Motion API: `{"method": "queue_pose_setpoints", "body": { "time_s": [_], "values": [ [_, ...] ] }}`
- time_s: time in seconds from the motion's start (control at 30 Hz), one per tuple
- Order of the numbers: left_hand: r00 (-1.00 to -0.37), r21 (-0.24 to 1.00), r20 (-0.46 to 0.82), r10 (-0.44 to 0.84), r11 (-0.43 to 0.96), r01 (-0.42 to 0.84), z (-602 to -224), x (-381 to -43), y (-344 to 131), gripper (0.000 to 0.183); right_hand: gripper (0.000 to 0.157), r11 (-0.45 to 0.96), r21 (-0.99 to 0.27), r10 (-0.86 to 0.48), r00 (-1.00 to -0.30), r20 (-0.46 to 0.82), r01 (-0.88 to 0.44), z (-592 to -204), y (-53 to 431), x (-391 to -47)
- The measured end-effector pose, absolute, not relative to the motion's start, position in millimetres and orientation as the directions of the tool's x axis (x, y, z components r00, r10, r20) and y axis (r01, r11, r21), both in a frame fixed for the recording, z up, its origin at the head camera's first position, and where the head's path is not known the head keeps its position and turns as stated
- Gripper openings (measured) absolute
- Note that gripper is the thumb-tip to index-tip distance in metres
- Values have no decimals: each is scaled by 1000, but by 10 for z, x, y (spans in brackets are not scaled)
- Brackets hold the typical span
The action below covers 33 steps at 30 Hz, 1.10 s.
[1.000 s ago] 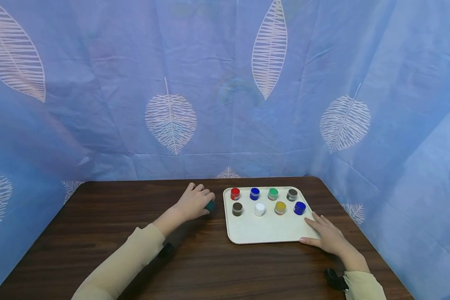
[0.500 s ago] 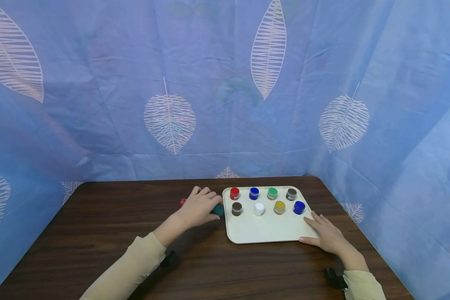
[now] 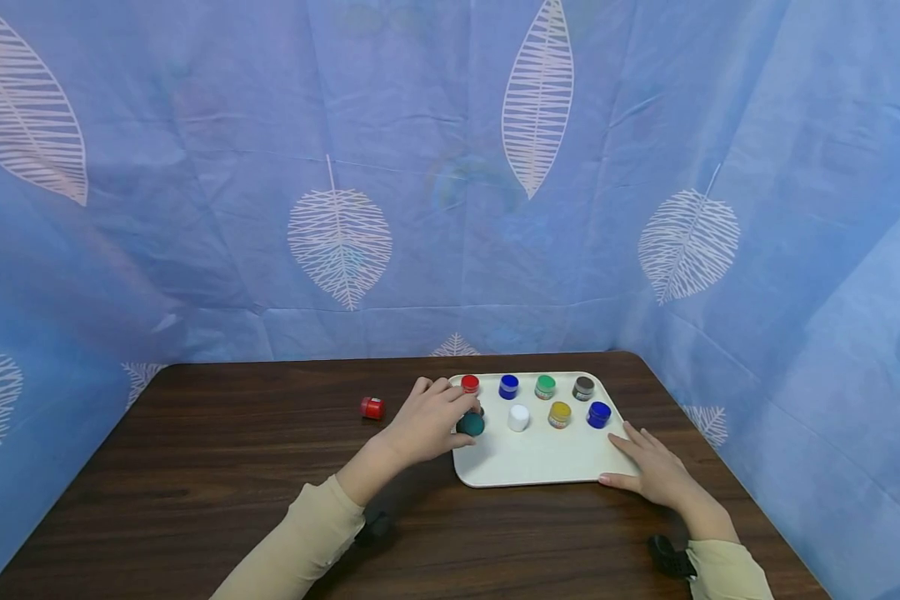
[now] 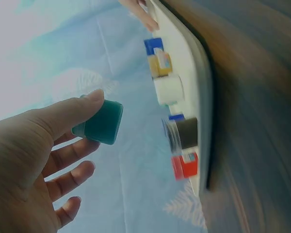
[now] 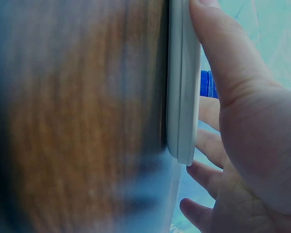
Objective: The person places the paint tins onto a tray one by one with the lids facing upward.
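Observation:
My left hand [image 3: 426, 425] pinches a small dark teal paint jar [image 4: 104, 122] between thumb and fingers. In the head view it hangs over the left edge of the white tray [image 3: 536, 467], overlapping the dark brown jar [image 4: 186, 133] there. Spread out, my right hand [image 3: 654, 475] rests on the tray's front right corner, with the thumb along the rim. Two rows of jars stand on the tray: red [image 3: 470, 382], blue [image 3: 508, 386], green [image 3: 545, 387] and dark grey [image 3: 583, 387] behind; white [image 3: 518, 418], yellow [image 3: 559, 415] and another blue [image 3: 598, 415] in front.
A red jar [image 3: 372, 407] lies on its side on the brown wooden table [image 3: 195, 467], left of the tray. A blue leaf-patterned curtain [image 3: 435, 208] hangs behind the table and along its sides.
My left hand has carried the teal jar rightward from the table to over the tray's left side, uncovering the red jar lying on the table. The right hand has stayed at the corner.

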<state>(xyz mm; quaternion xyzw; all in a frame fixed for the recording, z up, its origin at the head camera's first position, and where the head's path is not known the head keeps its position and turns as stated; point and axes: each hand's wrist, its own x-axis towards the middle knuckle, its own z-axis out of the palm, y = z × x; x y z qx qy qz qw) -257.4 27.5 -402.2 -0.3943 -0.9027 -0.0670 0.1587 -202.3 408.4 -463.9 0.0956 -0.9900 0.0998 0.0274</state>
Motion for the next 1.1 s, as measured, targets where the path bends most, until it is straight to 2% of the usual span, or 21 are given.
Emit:
{"method": "queue_pose_setpoints", "body": {
  "time_s": [0.53, 1.1],
  "values": [
    [-575, -15, 385, 722, 628, 778, -3936, -2476, 829, 44, 82, 962, -196, -181, -981, 71, -192, -4630, 4084, -2034],
    [-663, 101, 295, 688, 667, 738, -4058, -2522, 1425, 46, 83, 962, -197, -180, -981, 69, -190, -4668, 4110, -2043]
  ]
}}
